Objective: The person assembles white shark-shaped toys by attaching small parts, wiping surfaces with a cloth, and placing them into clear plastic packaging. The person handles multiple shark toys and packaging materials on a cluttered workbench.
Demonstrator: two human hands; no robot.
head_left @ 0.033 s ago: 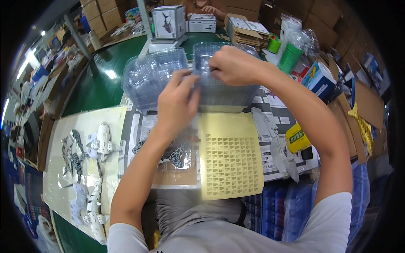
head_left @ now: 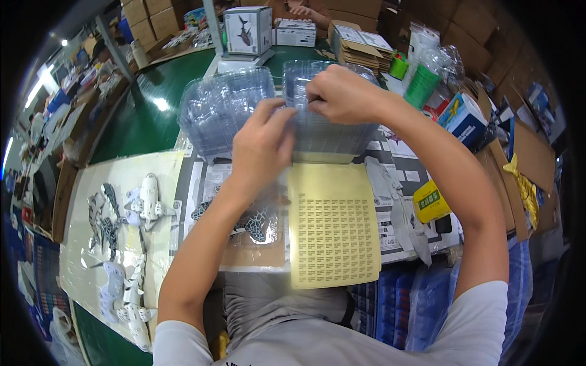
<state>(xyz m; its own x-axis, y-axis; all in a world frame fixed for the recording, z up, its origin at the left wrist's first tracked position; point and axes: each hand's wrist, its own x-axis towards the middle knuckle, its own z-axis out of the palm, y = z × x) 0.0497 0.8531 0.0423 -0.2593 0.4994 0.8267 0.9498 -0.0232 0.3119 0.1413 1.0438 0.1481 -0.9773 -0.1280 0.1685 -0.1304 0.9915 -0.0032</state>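
Observation:
Two stacks of clear plastic trays stand side by side on the table: a left stack (head_left: 210, 116) and a right stack (head_left: 332, 137). My right hand (head_left: 342, 94) is over the right stack, its fingers curled into a pinch; what they grip, if anything, is hidden. Between the stacks is my left hand (head_left: 262, 143), somewhat blurred, with bent fingers and the thumb apart from them. I make out nothing held in it. A yellow sheet of small printed labels (head_left: 334, 226) lies in front of the right stack. Beneath my left forearm rests a black-and-white patterned toy piece (head_left: 253, 224).
White and patterned toy parts (head_left: 149, 201) lie on a pale board at left. A yellow container (head_left: 431, 200) and grey gloves (head_left: 397, 201) are at right. Behind the stacks stand a toy box (head_left: 247, 33) and flattened cartons (head_left: 360, 46). Another person's hand shows at the back.
My left hand has shifted slightly to the right, closer to the right stack. My right hand stays in nearly the same place over that stack.

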